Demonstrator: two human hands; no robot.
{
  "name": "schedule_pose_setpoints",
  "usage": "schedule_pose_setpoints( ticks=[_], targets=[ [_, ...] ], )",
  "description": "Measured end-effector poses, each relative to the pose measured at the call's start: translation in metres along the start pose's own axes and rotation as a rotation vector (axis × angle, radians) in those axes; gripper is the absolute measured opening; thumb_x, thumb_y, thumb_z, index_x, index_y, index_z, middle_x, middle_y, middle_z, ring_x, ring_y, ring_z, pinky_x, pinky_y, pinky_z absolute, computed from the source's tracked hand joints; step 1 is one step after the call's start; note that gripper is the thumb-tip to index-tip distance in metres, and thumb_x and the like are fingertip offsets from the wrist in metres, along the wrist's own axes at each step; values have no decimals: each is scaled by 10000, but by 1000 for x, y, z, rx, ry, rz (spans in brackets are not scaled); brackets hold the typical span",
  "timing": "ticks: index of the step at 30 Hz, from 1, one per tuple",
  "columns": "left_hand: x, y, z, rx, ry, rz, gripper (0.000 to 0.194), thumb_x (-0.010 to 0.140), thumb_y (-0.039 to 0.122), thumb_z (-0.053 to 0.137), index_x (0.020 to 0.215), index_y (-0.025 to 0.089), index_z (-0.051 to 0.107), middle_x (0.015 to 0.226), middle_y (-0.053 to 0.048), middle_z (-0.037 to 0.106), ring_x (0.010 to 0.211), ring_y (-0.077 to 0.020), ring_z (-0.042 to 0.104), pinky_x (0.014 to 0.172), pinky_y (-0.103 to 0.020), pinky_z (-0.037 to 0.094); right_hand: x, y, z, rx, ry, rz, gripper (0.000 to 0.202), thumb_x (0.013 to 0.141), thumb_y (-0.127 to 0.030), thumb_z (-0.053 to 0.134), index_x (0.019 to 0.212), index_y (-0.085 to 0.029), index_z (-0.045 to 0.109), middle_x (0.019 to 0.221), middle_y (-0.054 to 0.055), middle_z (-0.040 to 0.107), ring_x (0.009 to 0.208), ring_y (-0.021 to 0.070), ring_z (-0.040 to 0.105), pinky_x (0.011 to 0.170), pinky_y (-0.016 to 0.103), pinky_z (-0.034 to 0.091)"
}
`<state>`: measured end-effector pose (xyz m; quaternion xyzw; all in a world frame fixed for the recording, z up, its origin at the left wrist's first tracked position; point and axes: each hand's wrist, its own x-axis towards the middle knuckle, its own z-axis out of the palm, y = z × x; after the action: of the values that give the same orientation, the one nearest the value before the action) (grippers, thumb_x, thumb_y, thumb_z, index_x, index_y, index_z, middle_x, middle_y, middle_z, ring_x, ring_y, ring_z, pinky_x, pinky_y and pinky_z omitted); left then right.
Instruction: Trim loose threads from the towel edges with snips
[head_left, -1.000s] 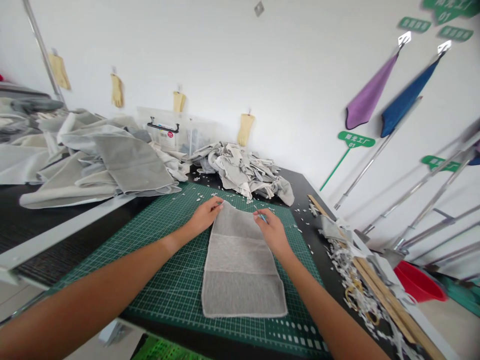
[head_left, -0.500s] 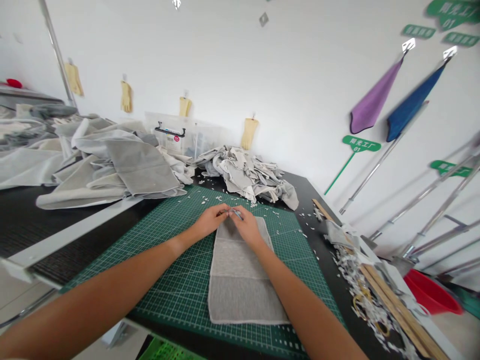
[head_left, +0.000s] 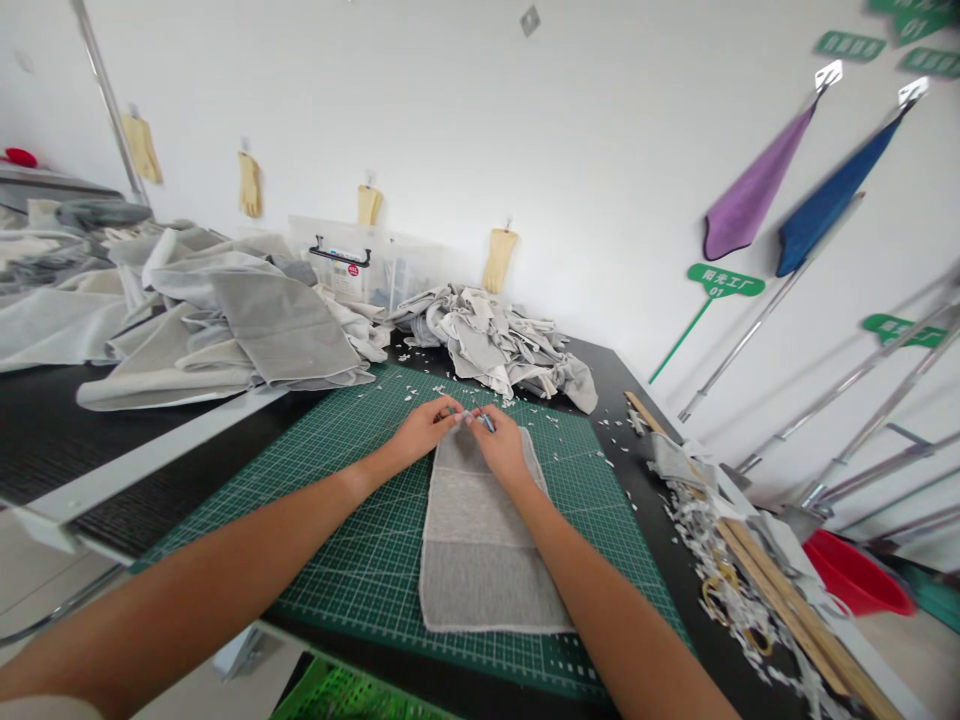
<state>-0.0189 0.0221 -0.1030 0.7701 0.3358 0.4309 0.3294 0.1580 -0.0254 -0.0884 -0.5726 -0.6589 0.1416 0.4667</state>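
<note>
On the green cutting mat (head_left: 375,545), gray cloth (head_left: 472,515) held by its far-left corner.
Its long axis runs from my fingertips back toward the mat's near edge; my left hand (head_left: 420,432) pinches the corner, my right hand (head_left: 501,446), closed on a small blue tool (head_left: 488,422), sits just beside, over the cloth.

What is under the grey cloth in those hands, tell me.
The green cutting mat shows around the grey cloth, which lies on it; whatever the cloth covers cannot be seen.
</note>
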Motion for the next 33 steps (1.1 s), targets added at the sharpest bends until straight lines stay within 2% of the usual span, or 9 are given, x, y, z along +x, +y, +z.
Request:
schedule_pose_setpoints(
  ticks=[5,10,15,25,33],
  targets=[
    [0,-2,0,-18,2,9,288,925,418,525,1025,175,642,624,48,491,572,-109,438,544,-218,320,0,-2,-2,36,16,-15,247,878,-387,504,967,-236,679,862,-9,681,706,167,553,665,255,392],
    [2,-4,-1,-32,6,12,294,915,418,542,1019,168,655,627,39,515,575,-110,441,540,-214,314,-2,-6,-3,5,31,21,327,896,-522,512,959,-241,667,822,-5,665,677,166,544,647,258,386],
    [3,-7,-2,-62,-13,-7,321,913,422,544,1039,156,672,723,2,621,642,-129,520,592,-222,376,-6,-10,-4,-7,2,51,414,929,-603,441,995,-254,653,723,-25,621,615,158,521,591,246,351],
    [3,-1,-4,-53,24,46,319,948,424,488,980,158,662,808,-10,641,738,-147,563,689,-247,432,-13,-17,-4,-92,-58,-10,427,977,-579,362,1059,-268,643,736,-18,633,669,167,564,613,236,355],
    [3,7,-5,-105,17,73,253,932,364,510,950,160,660,898,-34,661,855,-174,601,790,-280,457,-14,-19,-4,-135,-56,-48,419,984,-585,364,1068,-279,638,767,-13,648,682,178,591,628,245,363]
  ],
)
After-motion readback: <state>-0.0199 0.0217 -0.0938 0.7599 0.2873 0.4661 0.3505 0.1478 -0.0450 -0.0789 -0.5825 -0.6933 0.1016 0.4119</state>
